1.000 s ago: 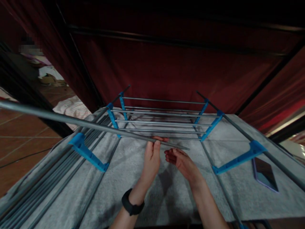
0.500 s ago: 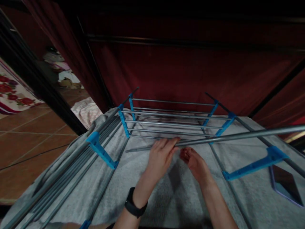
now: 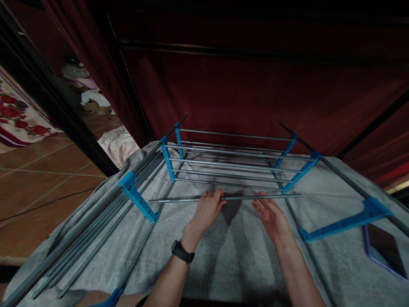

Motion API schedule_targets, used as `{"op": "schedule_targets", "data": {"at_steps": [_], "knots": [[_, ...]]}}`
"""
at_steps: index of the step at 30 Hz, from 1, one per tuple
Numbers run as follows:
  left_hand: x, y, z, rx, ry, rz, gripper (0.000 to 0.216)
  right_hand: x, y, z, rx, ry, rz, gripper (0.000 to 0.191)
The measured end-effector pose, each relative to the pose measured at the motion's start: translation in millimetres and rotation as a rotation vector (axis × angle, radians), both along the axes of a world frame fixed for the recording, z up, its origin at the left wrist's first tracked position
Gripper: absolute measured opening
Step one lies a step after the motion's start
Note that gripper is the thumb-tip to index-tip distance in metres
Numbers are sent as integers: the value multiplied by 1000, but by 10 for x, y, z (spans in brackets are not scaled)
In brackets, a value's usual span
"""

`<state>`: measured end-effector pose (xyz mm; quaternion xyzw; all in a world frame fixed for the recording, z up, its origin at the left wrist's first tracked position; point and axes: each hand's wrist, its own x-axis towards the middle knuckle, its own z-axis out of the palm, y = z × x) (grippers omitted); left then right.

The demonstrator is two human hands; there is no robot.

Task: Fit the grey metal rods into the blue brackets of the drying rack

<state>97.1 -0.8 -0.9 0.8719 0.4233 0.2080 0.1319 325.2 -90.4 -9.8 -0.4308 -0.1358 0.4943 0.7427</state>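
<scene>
Clock read from the left hand, 12 pointing away from the wearer.

Rod [image 3: 240, 198]: lies across at 9-to-3, short of the rungs [image 3: 236, 165] at 12 to 1 and above the grey cloth [image 3: 236, 264]. Left hand [image 3: 207, 212] is pinching it near the middle, thumb and fingers around it. Right hand [image 3: 274, 217], just past 3, has its fingers spread and loose, tips at the rod; contact cannot be told.

Handling (judged): slim, metal-looking tube. Probably light and stiff; smooth, so liable to roll or slide lengthwise in a loose pinch. Not fragile, though a thin wall might dent. Best hold: left near the middle as now, right toward the 3 o'clock end, both tips left free. Blue brackets stand near each end, left bracket [image 3: 139, 199] at 9, right bracket [image 3: 345, 221] at 3; knocks are possible there. Phone [image 3: 385, 248] lies between 3 and 4, beyond the rod's tip.

Change vs. half a second ago: the rod's thick end then ran out of view toward 3; now both ends show and it lies nearly level. The right hand, then curled below the rod, is now opened and further toward 3. The left keeps its hold. Rungs unchanged.
</scene>
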Motion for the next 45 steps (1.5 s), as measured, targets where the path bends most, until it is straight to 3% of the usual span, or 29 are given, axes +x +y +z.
{"op": "schedule_targets", "data": {"at_steps": [8, 18, 25, 32, 37, 45], "knots": [[-87, 33, 110, -45, 44, -41, 10, 87, 3, -23, -37, -9, -142, 28], [-147, 139, 5, -89, 70, 13, 15, 202, 16, -118, -82, 34, -264, 26], [-197, 193, -42, -63, 42, -19, 12, 353, -40, -129, -101, 79, -329, 12], [-227, 244, -112, -101, 22, -101, 23, 550, -101, -115, -88, 55, -387, 4], [-221, 228, -90, -114, 0, -163, 26, 614, -107, -100, -101, 121, -431, 21], [-226, 220, -63, -110, 96, -46, 12, 674, -100, -95, -117, 202, -447, 25]]}}
